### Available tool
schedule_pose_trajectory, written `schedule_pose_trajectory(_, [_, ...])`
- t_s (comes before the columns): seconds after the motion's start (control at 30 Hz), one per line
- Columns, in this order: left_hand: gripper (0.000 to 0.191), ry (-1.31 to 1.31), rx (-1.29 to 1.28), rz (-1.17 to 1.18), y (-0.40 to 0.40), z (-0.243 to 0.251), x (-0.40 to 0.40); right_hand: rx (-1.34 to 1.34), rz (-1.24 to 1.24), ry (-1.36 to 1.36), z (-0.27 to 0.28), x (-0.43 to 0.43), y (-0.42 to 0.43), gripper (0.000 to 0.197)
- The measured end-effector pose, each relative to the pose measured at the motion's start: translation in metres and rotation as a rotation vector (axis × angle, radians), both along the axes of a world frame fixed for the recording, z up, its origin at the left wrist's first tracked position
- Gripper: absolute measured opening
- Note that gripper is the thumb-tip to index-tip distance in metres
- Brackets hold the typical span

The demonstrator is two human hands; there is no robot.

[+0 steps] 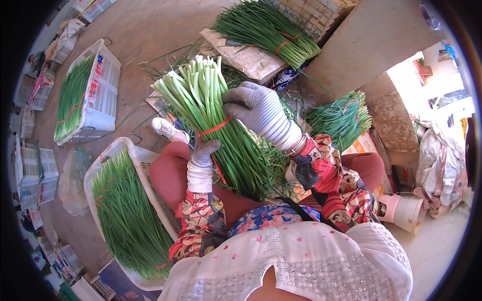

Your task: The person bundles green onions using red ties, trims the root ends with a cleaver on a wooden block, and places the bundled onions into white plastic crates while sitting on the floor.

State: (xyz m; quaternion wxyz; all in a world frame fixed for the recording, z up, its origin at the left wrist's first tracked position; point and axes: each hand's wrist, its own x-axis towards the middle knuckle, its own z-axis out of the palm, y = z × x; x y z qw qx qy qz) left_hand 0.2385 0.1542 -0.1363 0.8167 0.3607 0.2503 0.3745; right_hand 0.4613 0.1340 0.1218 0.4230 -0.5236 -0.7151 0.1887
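A large bundle of green garlic chives (241,150) lies tilted over my lap, its pale cut ends up and to the left, a red tie (215,127) around it. My left hand (204,150), in a grey-coated glove, grips the bundle's lower left side just below the tie. The tie's loose end hangs beside that hand. My right hand (250,107), in a matching glove, is at the bundle's right side near the pale stems, thumb and fingers bent close together; whether a stem is between them cannot be told.
Plastic crates (109,86) of chives stand at the left, one crate (145,169) right beside my knee. Tied chive bundles (263,30) lie on a sack-covered stand ahead; another bundle (339,116) is at the right. Loose leaves litter the floor. A pink-and-white container (404,212) stands at the lower right.
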Motion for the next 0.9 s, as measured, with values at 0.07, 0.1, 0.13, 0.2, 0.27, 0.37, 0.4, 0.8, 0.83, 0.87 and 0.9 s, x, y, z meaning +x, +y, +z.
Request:
schedule_pose_trajectory(0.07, [0.05,-0.02,-0.025,-0.016,-0.002,0.001,0.012,0.058,-0.006,-0.091,-0.005,0.008,0.003,0.018])
schedule_pose_trajectory(0.1, [0.053,-0.027,-0.016,-0.009,-0.001,-0.001,0.009,0.129,0.0,-0.167,-0.003,0.007,0.007,0.015])
schedule_pose_trajectory(0.13, [0.055,-0.034,-0.007,0.002,-0.002,-0.001,0.005,0.215,-0.023,-0.275,0.001,0.004,0.015,0.012])
schedule_pose_trajectory(0.2, [0.061,0.026,0.045,0.02,-0.004,0.002,0.004,0.304,-0.128,-0.364,0.01,0.015,0.034,0.01])
schedule_pose_trajectory(0.27, [0.063,-0.033,0.049,-0.025,-0.009,0.028,0.028,0.465,-0.419,0.07,-0.005,0.067,0.07,0.006])
schedule_pose_trajectory(0.37, [0.064,-0.129,0.036,-0.032,-0.013,0.05,0.03,0.556,-0.9,-0.523,0.005,0.102,0.073,0.043])
schedule_pose_trajectory(0.4, [0.064,-0.144,0.033,-0.021,-0.014,0.057,0.027,0.504,-0.658,-0.409,0.0,0.094,0.064,0.041])
schedule_pose_trajectory(0.8, [0.057,-0.008,0.114,0.012,-0.014,0.042,0.024,-0.033,-0.152,-0.037,-0.011,0.006,0.004,0.016])
schedule_pose_trajectory(0.83, [0.059,-0.017,0.114,-0.002,-0.014,0.052,0.028,-0.105,-0.162,-0.051,-0.013,0.006,0.002,0.017])
schedule_pose_trajectory(0.87, [0.06,-0.026,0.112,-0.015,-0.015,0.061,0.031,-0.2,-0.07,0.114,-0.014,0.006,-0.005,0.016])
schedule_pose_trajectory(0.9, [0.061,-0.107,0.16,0.022,-0.017,0.08,0.045,-0.226,0.107,0.191,-0.024,0.016,-0.012,0.011])
